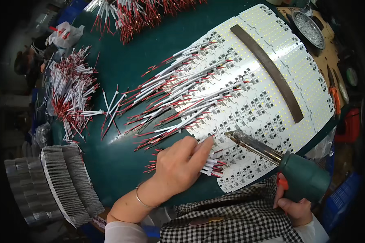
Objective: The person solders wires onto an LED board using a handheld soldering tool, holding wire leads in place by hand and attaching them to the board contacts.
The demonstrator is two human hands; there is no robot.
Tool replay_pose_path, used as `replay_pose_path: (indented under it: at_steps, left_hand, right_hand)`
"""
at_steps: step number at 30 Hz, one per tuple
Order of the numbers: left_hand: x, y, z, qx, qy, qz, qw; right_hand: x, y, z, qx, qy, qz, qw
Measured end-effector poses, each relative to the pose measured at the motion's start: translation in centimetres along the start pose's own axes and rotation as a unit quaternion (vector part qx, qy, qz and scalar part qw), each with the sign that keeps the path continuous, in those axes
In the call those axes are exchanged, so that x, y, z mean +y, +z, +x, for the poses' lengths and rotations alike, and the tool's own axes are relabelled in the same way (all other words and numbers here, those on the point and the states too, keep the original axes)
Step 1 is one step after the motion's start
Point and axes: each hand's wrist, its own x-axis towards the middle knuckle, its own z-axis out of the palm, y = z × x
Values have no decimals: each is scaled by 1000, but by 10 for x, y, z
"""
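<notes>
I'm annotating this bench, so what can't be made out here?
Head view:
Wires in the left hand: middles hidden by its fingers.
Right hand: some fingers hidden by the soldering gun and itself.
Upper wire pile: cut off by the top edge.
Pale bits: too small.

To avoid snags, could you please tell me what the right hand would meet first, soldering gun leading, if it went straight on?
Beyond the soldering gun in the right hand, probably the red and white wires on the circuit boards; depth is unclear, so the tip may touch the boards first.
</notes>
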Motion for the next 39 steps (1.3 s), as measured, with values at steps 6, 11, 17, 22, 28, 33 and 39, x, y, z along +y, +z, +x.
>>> replay_pose_path:
  at_steps: [6,11,17,22,28,33,39]
  left_hand:
    - [-2,7,3,29,3,-16,999]
    - [-4,7,3,33,26,-14,999]
    - [-4,8,-2,31,10,-18,999]
    - [-5,9,0,32,25,-19,999]
    - [-5,9,-1,35,16,-19,999]
    - [-5,7,2,33,35,-21,999]
    - [-2,7,5,29,31,7,999]
  right_hand:
    - [2,10,9,58,46,31,997]
    - [-7,25,14,95,87,44,991]
    - [-10,26,21,68,82,29,994]
    - [-11,31,26,73,68,39,994]
    - [-13,33,26,95,88,49,990]
    - [-20,31,22,144,68,79,984]
    - [-15,32,17,183,15,77,980]
